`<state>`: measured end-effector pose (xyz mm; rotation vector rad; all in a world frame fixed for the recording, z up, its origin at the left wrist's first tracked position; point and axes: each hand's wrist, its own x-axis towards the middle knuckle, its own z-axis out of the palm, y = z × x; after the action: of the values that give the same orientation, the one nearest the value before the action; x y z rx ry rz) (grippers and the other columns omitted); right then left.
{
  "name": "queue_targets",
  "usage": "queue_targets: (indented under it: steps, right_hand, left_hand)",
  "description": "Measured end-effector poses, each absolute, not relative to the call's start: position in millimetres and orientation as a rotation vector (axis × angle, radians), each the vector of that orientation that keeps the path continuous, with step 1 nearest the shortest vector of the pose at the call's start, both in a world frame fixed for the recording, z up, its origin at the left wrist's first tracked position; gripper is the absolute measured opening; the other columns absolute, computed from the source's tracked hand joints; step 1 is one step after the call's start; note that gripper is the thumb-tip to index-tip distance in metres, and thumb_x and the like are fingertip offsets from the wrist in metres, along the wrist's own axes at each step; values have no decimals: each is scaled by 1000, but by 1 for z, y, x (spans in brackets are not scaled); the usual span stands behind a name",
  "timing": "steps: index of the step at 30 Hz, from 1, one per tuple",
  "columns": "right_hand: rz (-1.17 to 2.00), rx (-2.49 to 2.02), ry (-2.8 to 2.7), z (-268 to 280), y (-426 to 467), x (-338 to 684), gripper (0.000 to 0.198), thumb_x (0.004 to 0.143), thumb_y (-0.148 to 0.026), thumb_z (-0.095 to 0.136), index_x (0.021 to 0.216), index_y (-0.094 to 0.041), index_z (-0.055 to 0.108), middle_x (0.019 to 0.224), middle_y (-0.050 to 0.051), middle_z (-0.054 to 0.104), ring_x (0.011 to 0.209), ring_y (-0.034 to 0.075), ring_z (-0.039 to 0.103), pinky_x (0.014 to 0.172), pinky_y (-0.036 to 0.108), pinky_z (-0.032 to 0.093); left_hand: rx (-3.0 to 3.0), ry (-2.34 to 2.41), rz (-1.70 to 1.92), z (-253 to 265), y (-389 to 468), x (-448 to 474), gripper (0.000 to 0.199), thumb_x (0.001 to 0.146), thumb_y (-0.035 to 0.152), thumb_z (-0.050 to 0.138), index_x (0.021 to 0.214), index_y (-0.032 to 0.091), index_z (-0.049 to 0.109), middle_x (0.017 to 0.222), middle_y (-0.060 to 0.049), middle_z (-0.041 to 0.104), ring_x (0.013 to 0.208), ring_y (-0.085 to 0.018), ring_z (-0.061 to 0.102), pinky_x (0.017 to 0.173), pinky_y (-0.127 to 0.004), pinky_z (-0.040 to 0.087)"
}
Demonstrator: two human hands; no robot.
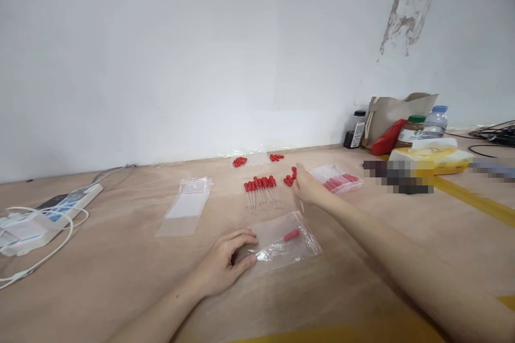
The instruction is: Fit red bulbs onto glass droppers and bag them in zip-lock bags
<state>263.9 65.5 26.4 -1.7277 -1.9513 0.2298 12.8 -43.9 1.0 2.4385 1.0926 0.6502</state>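
A clear zip bag (273,260) lies flat in front of me with a single red-bulbed dropper (292,235) inside. At its left end rests my left hand (229,257), thumb and fingers apart on the plastic. My right hand (308,187) is closed beyond the bag. A red bulb shows above its fingers and a thin tip below, so it seems to hold a dropper; the fingers cover its middle. Loose red rubber bulbs (288,180) lie against that hand. To its left, several glass droppers (259,185) with red bulbs form a row.
A filled zip bag (337,179) lies right of my right hand. Flat bags (187,206) lie left, red bulbs (240,162) by the wall. A power strip (76,206) with cables stands far left; bottles (355,129), a grey bag (396,112) and a tissue pack (430,158) far right.
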Motion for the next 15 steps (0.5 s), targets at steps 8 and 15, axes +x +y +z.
queue_targets:
  steps: [8,15]
  right_hand:
    - [843,-1243,-1168,-1,19,311,51,70,-21,50,115,-21,27,66,-6,42,42,9,49,42,26,49]
    - [975,-1110,-996,-18,13,301,44,67,-18,55,102,-25,30,65,-8,44,46,10,55,44,25,52]
  left_hand:
    - [2393,1121,590,-2,-43,11,26,85,31,48,107,27,60,122,-4,51,113,-21,47,94,-37,39]
    - [2415,1128,586,0,-44,13,26,86,28,46,107,28,61,120,-4,52,112,-20,47,92,-36,41]
